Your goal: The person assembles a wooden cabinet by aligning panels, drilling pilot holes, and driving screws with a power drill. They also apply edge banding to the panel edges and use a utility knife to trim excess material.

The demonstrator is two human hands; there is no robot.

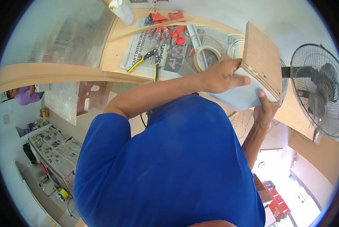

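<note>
Both my hands hold a plywood piece (262,56) with a brown wood-grain face, a layered edge and a pale, smooth face on the side toward me. It is raised at the right, above the front of the bench. My left hand (225,77) is closed on its left edge, the thumb lying across the pale face. At the lower right corner my right hand (267,108) grips it with the thumb on the pale face; its other fingers are mostly hidden. Just beyond my left hand, a roll of beige strip (199,56) stands on newspaper.
Pliers (148,60) with yellow-and-black handles lie on newspaper (133,49), near red-and-grey gloves (173,30) and a long wooden strip (150,28). A white container (121,11) stands at the far left. A black fan (316,90) is close on the right. Another person (27,95) is at the left.
</note>
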